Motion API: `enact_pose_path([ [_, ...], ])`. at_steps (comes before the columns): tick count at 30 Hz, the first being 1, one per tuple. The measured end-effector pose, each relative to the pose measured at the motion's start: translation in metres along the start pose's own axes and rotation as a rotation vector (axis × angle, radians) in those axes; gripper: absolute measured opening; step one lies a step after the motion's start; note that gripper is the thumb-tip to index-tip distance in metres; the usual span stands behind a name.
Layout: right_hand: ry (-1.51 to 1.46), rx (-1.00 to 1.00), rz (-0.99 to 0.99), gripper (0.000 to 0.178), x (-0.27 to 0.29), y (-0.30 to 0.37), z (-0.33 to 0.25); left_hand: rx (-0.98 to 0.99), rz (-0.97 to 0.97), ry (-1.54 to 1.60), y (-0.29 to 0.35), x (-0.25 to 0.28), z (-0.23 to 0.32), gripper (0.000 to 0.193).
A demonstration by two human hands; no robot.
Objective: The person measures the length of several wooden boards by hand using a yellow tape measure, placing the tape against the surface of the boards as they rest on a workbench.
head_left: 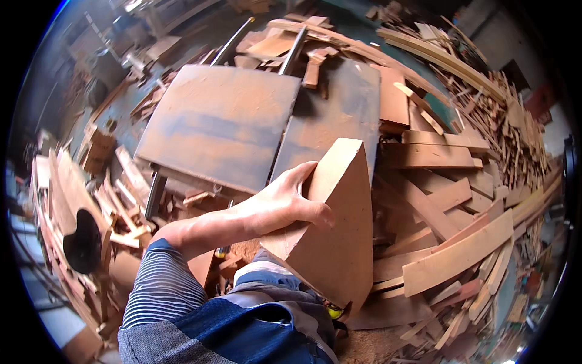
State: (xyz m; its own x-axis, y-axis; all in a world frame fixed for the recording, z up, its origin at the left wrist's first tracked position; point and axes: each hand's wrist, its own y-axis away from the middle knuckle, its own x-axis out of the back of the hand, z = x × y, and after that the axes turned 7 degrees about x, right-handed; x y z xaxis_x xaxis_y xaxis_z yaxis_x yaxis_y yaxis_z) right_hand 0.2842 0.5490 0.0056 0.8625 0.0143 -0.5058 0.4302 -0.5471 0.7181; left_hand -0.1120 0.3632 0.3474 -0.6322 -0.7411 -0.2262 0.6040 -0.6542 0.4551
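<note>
My left hand point(276, 203) grips the edge of a thick, pale wooden board point(339, 230), thumb and fingers closed around it. The board is tilted up close in front of my body, its narrow edge facing the upper left and its broad face toward the right. Behind it stands a flat metal machine table point(221, 121), dusted with orange-brown sawdust. A dark slit separates its left plate from the right plate point(339, 115), which the board partly covers. My right hand does not show; the board may hide it.
Wood planks point(458, 255) are piled on the right, with a heap of thin strips point(515, 133) farther back. Offcuts point(124, 194) lean and lie on the left. Two metal rails point(294, 51) extend beyond the table's far edge, beside wood scraps point(312, 67). Sawdust point(370, 346) lies below the board.
</note>
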Motion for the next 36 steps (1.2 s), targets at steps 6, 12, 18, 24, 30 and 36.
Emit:
enact_pose_path([
  [6,0.013,-0.05,-0.105,0.067,0.043,0.016,-0.002,0.043,0.151,0.054,0.07,-0.01,-0.026,0.1],
  [12,-0.045,-0.079,-0.366,0.066,0.099,0.028,0.023,-0.085,0.055,0.032,0.094,-0.041,-0.043,0.091],
  [18,-0.36,-0.003,-0.203,0.052,0.101,0.049,0.052,-0.104,-0.126,-0.172,0.099,-0.116,-0.053,0.099],
  [24,-0.505,0.062,-0.249,0.046,0.145,0.03,0.082,-0.105,-0.142,-0.296,0.109,-0.154,-0.086,0.102],
  [30,-0.634,0.054,-0.289,0.039,0.177,0.009,0.092,-0.154,-0.22,-0.328,0.104,-0.178,-0.083,0.107],
  [36,-0.484,0.1,-0.16,0.041,0.171,0.056,0.082,-0.245,-0.187,-0.391,0.097,-0.171,-0.096,0.113],
])
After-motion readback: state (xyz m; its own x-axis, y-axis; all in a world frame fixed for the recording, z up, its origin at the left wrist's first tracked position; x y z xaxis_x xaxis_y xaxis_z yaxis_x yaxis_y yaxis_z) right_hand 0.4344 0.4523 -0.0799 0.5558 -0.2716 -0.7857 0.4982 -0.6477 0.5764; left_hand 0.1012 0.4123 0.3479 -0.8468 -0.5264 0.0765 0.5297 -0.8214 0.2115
